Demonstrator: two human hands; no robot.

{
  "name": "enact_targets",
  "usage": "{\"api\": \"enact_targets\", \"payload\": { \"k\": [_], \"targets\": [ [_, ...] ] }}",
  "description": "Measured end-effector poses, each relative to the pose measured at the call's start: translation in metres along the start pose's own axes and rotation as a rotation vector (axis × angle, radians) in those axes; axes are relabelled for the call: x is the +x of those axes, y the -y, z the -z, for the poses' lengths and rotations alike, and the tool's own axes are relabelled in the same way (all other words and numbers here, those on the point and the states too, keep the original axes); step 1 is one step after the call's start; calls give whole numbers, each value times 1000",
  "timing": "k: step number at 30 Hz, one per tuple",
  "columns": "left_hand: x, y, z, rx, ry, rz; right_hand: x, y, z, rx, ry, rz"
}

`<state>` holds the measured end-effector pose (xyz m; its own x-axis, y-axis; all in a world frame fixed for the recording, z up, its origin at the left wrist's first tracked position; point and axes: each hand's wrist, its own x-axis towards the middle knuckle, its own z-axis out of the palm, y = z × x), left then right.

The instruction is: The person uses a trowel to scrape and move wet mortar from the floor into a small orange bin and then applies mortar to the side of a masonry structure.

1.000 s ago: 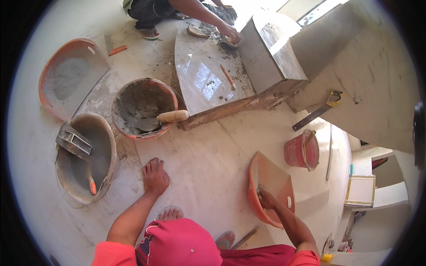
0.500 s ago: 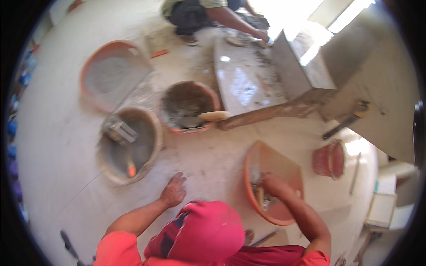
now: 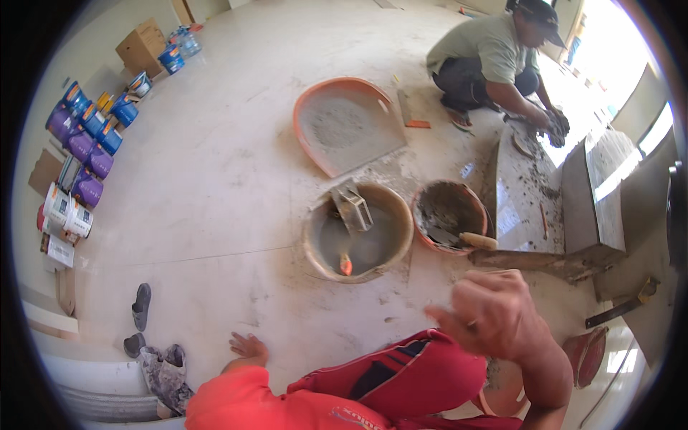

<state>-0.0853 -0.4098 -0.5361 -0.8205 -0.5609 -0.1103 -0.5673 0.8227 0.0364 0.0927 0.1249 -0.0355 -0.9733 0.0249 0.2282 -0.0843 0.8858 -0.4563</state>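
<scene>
My left hand (image 3: 249,348) lies palm down on the pale floor, its fingers spread. My right hand (image 3: 494,315) is raised before my bent knee, fingers curled and slightly blurred; whether anything is inside them cannot be seen. Below its forearm, an orange pan (image 3: 505,390) is partly hidden by my red trouser leg. Ahead stands a tub (image 3: 309,247) of grey water holding a metal box-shaped tool (image 3: 356,213) and an orange-tipped handle (image 3: 346,266). To its right is a bucket (image 3: 428,239) of wet mortar with a wooden handle (image 3: 479,241) across its rim.
An orange pan (image 3: 297,118) of grey powder lies farther ahead. A person (image 3: 494,64) squats at far right, hands over a mortar-spattered slab (image 3: 527,222). A red bucket (image 3: 586,352) and a dark-bladed tool (image 3: 620,307) are at right. Paint pails (image 3: 87,188) line the left wall.
My right hand has come out of the orange pan and up. The view has swung left; my left hand stays on the floor. The other person's hands are now together over the slab.
</scene>
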Motion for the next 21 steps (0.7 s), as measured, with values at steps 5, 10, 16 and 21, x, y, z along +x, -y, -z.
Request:
{"api": "enact_targets", "payload": {
  "k": [5, 10, 16, 21],
  "targets": [
    [-39, -23, 5, -34, 32, -1, 110, 91, -13, 127, -99, 516],
    [-57, -49, 76, -106, 237, -3, 186, 169, -29, 260, -73, 753],
    [-36, -33, 81, -74, 265, 27, 232, 222, -66, 256, -75, 815],
    [-61, -74, 40, -240, 188, -112, 256, 173, -96, -36, 294, 416]
  ]
}}
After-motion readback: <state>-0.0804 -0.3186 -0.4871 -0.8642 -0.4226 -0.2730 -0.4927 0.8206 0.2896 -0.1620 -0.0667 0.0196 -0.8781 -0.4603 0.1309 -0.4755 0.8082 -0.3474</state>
